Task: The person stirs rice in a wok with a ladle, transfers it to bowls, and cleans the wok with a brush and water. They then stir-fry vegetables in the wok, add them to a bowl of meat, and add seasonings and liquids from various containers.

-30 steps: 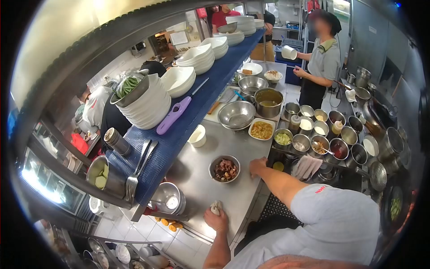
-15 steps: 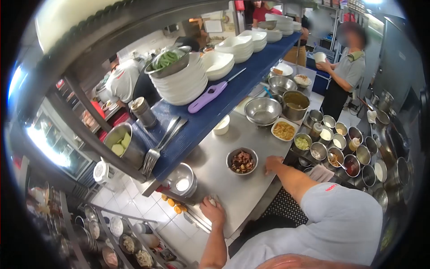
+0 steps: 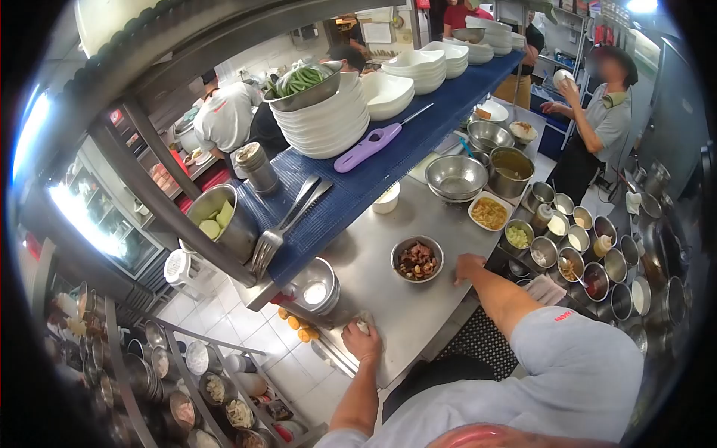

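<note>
My left hand is closed over a small whitish wad, which looks like a cloth, pressed on the steel worktop near its left end. At the worktop's right edge rests my right hand, fingers pointing down and holding nothing visible. Between my hands, nearer the right one, sits a metal bowl of brown chopped food. Nested steel bowls stand beyond my left hand. A square white dish of yellow food lies past my right hand.
Overhead, a blue-covered shelf carries stacked white bowls, a purple lighter and forks. Several metal containers crowd the right side. A co-worker stands at the far right, holding a white object.
The view has shifted, so most things appear lower and further right. Both my hands stay on the worktop. The co-worker at the right has raised the white object.
</note>
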The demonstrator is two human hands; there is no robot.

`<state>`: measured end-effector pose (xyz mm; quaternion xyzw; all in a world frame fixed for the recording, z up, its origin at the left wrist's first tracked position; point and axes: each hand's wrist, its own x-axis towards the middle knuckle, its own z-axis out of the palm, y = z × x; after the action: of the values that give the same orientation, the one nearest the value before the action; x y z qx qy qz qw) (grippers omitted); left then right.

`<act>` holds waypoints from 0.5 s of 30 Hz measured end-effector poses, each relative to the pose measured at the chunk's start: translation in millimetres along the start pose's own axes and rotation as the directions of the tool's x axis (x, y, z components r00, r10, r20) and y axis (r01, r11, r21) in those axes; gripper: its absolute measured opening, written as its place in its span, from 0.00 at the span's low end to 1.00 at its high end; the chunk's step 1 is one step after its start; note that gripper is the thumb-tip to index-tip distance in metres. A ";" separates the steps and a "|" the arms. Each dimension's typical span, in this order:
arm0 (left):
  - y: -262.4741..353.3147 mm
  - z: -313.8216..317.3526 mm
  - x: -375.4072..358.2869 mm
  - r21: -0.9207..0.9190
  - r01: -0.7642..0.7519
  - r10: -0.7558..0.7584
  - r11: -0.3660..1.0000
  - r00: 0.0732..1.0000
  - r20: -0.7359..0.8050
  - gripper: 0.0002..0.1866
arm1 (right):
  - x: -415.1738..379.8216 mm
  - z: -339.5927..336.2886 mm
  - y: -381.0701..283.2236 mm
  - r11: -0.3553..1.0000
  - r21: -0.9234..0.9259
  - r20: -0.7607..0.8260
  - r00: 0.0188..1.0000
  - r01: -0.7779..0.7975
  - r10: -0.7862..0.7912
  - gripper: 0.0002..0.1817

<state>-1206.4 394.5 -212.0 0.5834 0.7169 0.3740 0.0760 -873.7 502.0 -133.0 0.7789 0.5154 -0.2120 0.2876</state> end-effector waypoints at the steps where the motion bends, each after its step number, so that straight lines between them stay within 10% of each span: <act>1: 2.1 -1.5 -0.1 -0.009 0.006 -0.006 1.000 1.000 0.005 0.19 | 4.8 3.4 0.7 1.000 0.001 -0.012 1.000 -0.004 0.004 0.42; 15: -3.0 -1.0 -0.2 -0.001 0.025 -0.025 1.000 1.000 0.000 0.22 | 11.1 3.1 5.0 0.999 0.005 -0.025 0.999 0.046 -0.046 0.43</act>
<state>-1209.2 393.8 -213.2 0.5744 0.7240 0.3734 0.0809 -865.0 506.0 -141.1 0.7702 0.5359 -0.2105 0.2741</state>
